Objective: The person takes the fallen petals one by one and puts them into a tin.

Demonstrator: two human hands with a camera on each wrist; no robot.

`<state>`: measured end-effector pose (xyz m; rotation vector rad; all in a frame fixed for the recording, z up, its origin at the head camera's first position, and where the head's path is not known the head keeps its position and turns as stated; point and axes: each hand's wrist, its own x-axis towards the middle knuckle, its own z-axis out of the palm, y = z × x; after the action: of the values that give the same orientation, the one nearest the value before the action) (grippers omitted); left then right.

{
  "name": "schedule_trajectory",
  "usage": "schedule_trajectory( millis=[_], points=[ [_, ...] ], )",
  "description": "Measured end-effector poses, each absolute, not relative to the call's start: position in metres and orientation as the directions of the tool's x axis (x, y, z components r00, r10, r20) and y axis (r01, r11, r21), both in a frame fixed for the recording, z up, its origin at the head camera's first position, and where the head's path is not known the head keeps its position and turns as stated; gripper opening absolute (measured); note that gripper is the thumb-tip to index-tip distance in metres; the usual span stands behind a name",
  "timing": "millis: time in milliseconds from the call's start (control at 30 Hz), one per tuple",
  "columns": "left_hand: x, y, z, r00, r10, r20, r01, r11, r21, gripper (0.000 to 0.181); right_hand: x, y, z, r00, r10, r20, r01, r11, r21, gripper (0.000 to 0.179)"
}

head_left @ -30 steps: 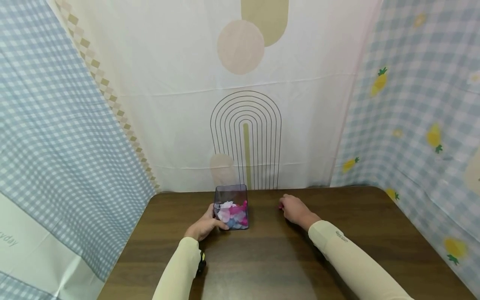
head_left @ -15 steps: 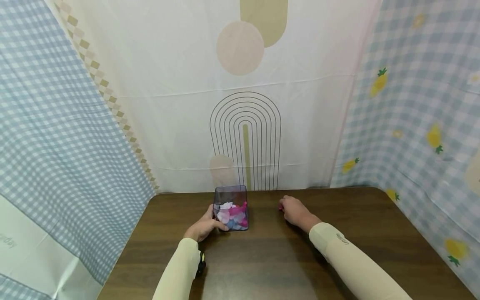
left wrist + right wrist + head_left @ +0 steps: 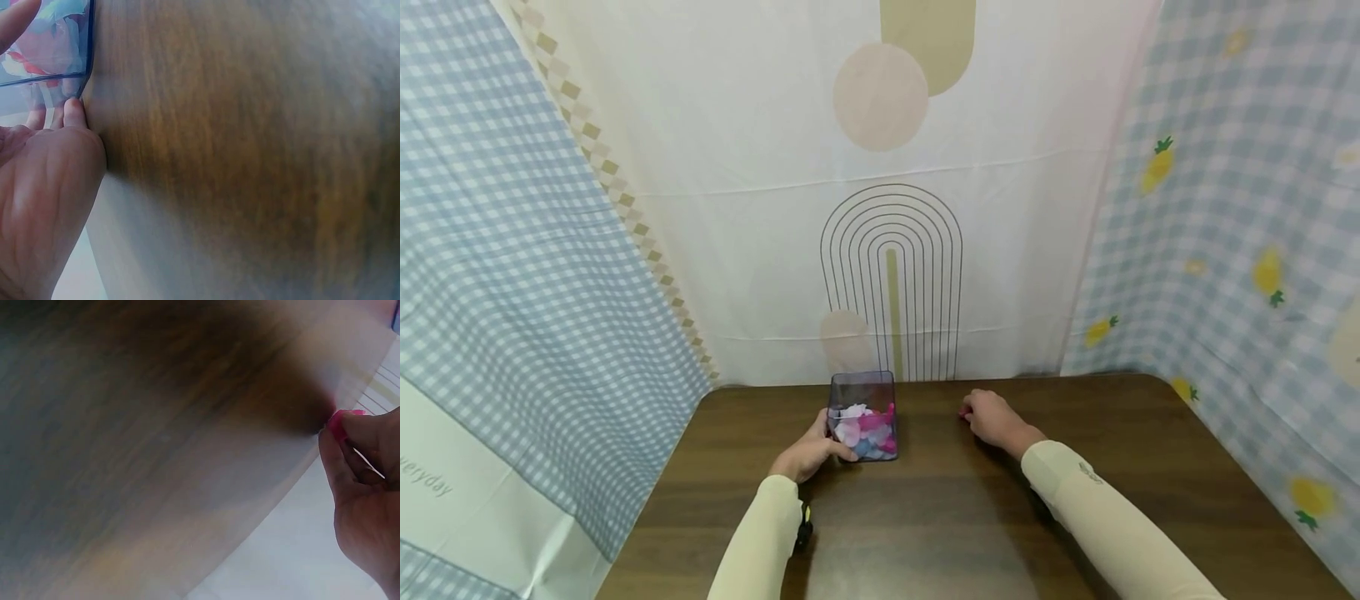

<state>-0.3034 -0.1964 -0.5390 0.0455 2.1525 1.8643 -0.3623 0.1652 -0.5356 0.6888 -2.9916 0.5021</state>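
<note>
A clear, purplish plastic box (image 3: 862, 388) stands near the table's back edge, partly filled with pink, white and blue petal-like pieces (image 3: 867, 432). My left hand (image 3: 807, 451) grips its left side, thumb across the front and the other fingers behind; the left wrist view shows those fingers through the clear wall. To the right of the box, my right hand (image 3: 992, 419) pinches a small bright pink piece (image 3: 338, 425) between thumb and fingertips, close over the table. Most of that piece is hidden by the fingers, so its exact kind does not show.
The brown wood-grain table (image 3: 917, 517) has rounded back corners. Behind it hangs a white cloth (image 3: 760, 250) with printed arches. Checked cloths close off the left (image 3: 587, 275) and right (image 3: 1225, 250) sides. A dark band (image 3: 803, 527) sits at the left wrist.
Both hands stay in nearly the same place. The right hand shifts very slightly to the right with the pink piece in its fingertips; the box stays put.
</note>
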Motion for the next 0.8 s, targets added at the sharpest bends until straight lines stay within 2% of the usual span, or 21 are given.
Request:
schedule_trajectory(
  millis=[167,467,667,800],
  points=[
    [-0.302,-0.196,-0.538,-0.957,0.213,-0.195,-0.16,0.17,0.972,0.098,-0.363,0.16,-0.531,-0.908,-0.406,0.105,-0.415,0.837,-0.355,0.01],
    [-0.302,-0.197,-0.542,-0.959,0.2,-0.201,-0.168,0.168,0.971,0.097,-0.347,0.136,-0.503,-0.884,-0.376,0.276,-0.467,0.711,-0.526,0.013],
    [-0.302,-0.198,-0.546,-0.959,0.202,-0.196,-0.16,0.182,0.97,0.098,-0.327,0.114,-0.477,-0.843,-0.351,0.407,-0.533,0.647,-0.545,0.011],
    [-0.303,-0.196,-0.545,-0.963,0.196,-0.186,-0.151,0.181,0.972,0.097,-0.315,0.1,-0.466,-0.797,-0.398,0.454,-0.599,0.615,-0.513,0.011]
  ],
)
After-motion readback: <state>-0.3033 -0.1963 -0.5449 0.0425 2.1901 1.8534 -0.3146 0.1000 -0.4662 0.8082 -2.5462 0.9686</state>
